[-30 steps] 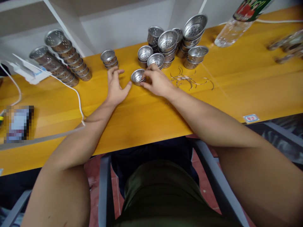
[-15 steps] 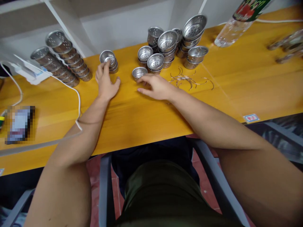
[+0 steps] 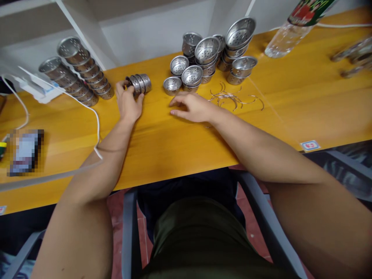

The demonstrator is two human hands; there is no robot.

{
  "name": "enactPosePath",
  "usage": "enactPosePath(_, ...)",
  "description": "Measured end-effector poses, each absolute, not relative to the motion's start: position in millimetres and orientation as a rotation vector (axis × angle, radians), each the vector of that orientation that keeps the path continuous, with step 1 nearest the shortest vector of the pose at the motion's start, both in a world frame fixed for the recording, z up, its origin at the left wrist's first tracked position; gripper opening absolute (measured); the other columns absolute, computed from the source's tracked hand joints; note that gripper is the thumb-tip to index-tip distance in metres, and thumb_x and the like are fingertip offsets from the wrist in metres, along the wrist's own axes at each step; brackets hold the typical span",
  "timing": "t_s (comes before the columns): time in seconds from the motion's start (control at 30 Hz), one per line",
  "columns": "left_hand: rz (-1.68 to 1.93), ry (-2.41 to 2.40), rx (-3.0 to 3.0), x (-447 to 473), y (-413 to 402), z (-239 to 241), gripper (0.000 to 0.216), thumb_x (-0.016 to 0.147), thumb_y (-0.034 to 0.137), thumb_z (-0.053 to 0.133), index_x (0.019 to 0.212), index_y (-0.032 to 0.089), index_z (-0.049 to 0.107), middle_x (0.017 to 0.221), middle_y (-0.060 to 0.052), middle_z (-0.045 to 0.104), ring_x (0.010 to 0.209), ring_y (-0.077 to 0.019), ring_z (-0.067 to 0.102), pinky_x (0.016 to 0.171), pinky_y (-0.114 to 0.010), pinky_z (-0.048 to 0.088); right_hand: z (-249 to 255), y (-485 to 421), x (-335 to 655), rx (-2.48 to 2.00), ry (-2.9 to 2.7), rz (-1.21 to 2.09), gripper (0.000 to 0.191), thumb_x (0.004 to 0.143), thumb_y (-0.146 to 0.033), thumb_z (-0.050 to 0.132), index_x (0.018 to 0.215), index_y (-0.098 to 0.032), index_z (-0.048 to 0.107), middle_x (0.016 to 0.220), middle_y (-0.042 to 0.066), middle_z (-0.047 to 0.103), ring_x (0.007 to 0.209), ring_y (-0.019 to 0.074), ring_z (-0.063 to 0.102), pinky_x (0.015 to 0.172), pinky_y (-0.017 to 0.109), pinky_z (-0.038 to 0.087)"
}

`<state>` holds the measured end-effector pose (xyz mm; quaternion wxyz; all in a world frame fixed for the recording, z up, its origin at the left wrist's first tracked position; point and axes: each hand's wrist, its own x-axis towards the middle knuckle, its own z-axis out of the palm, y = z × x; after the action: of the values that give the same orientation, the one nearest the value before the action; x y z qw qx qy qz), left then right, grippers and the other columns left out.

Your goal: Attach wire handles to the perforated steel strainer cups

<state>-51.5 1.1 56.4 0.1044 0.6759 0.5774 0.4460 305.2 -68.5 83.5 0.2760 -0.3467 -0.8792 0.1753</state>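
Note:
My left hand [image 3: 128, 102] grips a short stack of perforated metal cups [image 3: 142, 83], which lies tipped on its side with its base to the right. Its fingers are at the open end, partly hiding it, and the thumb is near the underside. My right hand [image 3: 193, 106] rests over the table with thumb and fingers apart and nothing between them. Just beyond its fingertips sits a single small metal cup [image 3: 172, 85]. Behind it is a cluster of similar cups [image 3: 207, 50], many nested in stacks. Thin curved wire pieces [image 3: 228, 97] lie scattered right of my right hand.
Two tall leaning stacks of cups [image 3: 84, 68] stand at the left by a white power strip [image 3: 43, 91]. A white cable [image 3: 97, 128] crosses near my left forearm. A phone [image 3: 26, 152] lies far left; a plastic bottle [image 3: 286, 38] stands at the back right.
The cup stack by my left hand has gone from upright to lying on its side, tipped rightward. My right hand has barely moved and now stands slightly apart from the single cup.

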Motion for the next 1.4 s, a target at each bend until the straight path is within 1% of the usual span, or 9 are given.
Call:
enactPosePath(0.1,1.337,1.618,1.973,-52,8,55,0.045,0.096,0.045,0.112,0.109,0.029,0.072,0.167,-0.016,0.068,0.178,-0.0489,0.060,0.168,-0.072,0.038,82,-68,306,-0.912,-2.359,0.480,0.038,0.120,-0.054,0.087,0.141,-0.022,0.093,0.142,0.021,0.094,0.132,0.0460,0.089,0.125,0.069,0.072)
enactPosePath(0.2,1.474,1.489,1.981,-43,6,54,0.048,0.105,0.063,0.105,0.115,0.030,0.073,0.165,-0.016,0.069,0.175,-0.0449,0.062,0.163,-0.069,0.046,81,-68,306,-0.897,-2.304,0.475,0.048,0.123,-0.064,0.083,0.142,-0.021,0.091,0.141,0.021,0.091,0.123,0.0432,0.089,0.122,0.068,0.074)
enactPosePath(0.4,1.709,1.087,2.026,-5,-23,48,0.077,0.106,0.107,0.079,0.118,0.031,0.073,0.159,-0.016,0.069,0.161,-0.0416,0.070,0.141,-0.067,0.069,77,-64,302,-0.857,-2.064,0.552,0.105,0.113,-0.108,0.076,0.181,-0.027,0.070,0.174,0.021,0.076,0.134,0.0436,0.085,0.123,0.067,0.076)
enactPosePath(0.57,1.491,0.841,2.091,9,-39,42,0.088,0.100,0.107,0.089,0.150,0.037,0.068,0.183,-0.016,0.058,0.162,-0.0400,0.077,0.121,-0.055,0.081,66,-60,295,-0.780,-2.018,0.794,0.135,0.101,-0.120,0.080,0.197,-0.029,0.051,0.180,0.021,0.071,0.140,0.0446,0.085,0.119,0.065,0.079)
enactPosePath(0.67,1.438,0.726,2.123,6,-38,40,0.104,0.096,0.108,0.093,0.170,0.044,0.059,0.191,-0.015,0.053,0.166,-0.0402,0.077,0.123,-0.054,0.081,62,-60,291,-0.763,-1.958,0.925,0.144,0.094,-0.120,0.087,0.200,-0.032,0.047,0.177,0.018,0.072,0.141,0.0451,0.087,0.118,0.065,0.081)
enactPosePath(0.9,1.236,0.754,2.219,10,-56,56,0.112,0.098,0.102,0.097,0.183,0.045,0.051,0.195,-0.013,0.055,0.178,-0.0443,0.070,0.143,-0.066,0.071,69,-64,288,-0.777,-1.935,0.917,0.125,0.089,-0.120,0.091,0.173,-0.029,0.074,0.170,0.019,0.080,0.155,0.0495,0.080,0.134,0.070,0.073)
enactPosePath(1.0,1.059,0.906,2.206,16,-69,65,0.134,0.077,0.097,0.115,0.181,0.038,0.055,0.192,-0.018,0.064,0.183,-0.0522,0.066,0.155,-0.072,0.059,77,-71,288,-0.865,-1.981,0.760,0.106,0.100,-0.111,0.090,0.163,-0.026,0.076,0.159,0.019,0.083,0.149,0.0488,0.081,0.135,0.071,0.069)
enactPosePath(1.2,0.943,1.123,2.124,19,-77,69,0.103,0.070,0.061,0.129,0.153,0.030,0.074,0.147,-0.013,0.090,0.151,-0.0529,0.086,0.146,-0.074,0.065,90,-90,286,-0.985,-2.105,0.619,0.085,0.115,-0.082,0.091,0.173,-0.026,0.064,0.151,0.015,0.081,0.140,0.0442,0.082,0.128,0.063,0.071)
enactPosePath(1.4,0.913,1.003,2.080,23,-75,71,0.093,0.077,0.075,0.124,0.143,0.029,0.076,0.131,-0.009,0.090,0.128,-0.0449,0.092,0.132,-0.071,0.075,89,-85,287,-0.911,-2.114,0.587,0.080,0.115,-0.077,0.087,0.173,-0.027,0.063,0.153,0.013,0.076,0.142,0.0430,0.078,0.130,0.062,0.069)
